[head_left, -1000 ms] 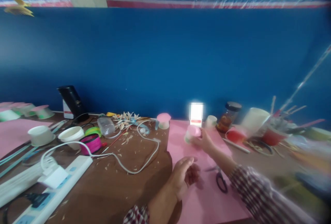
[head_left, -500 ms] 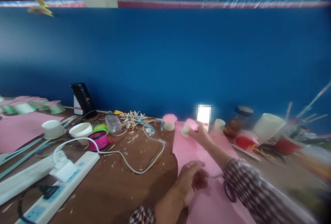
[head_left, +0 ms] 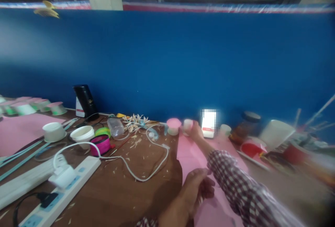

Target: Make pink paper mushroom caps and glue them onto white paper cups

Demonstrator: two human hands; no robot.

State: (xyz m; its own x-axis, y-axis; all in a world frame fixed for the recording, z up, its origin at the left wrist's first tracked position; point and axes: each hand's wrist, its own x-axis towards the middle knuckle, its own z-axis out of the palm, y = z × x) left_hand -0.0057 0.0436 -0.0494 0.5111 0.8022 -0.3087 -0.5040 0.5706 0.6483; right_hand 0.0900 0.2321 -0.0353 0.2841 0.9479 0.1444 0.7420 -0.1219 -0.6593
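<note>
My right hand [head_left: 196, 132] reaches out to the far end of the pink sheet [head_left: 191, 150]. Its fingers close on the right side of a small whitish cup [head_left: 187, 126], blurred and partly covered by the hand. Just left of it stands a similar cup with a pink round top [head_left: 173, 126]. Nearer to me, my left hand [head_left: 197, 188] hovers low over the pink sheet, its fingers loosely curled and apart from the thumb. I see nothing in it. A bright phone-like screen [head_left: 209, 122] leans by the blue wall, right of my right hand.
Another small cup [head_left: 225, 130], a brown jar [head_left: 246, 125] and a red container [head_left: 253, 146] stand to the right. On the left lie a power strip [head_left: 65, 188], a white cable [head_left: 142, 179], white tubs [head_left: 53, 131] and several pink-topped cups [head_left: 56, 108].
My right hand has moved slightly left and set the cup lower, beside the pink-topped one. The pink on the held cup no longer shows clearly. My left hand has barely moved.
</note>
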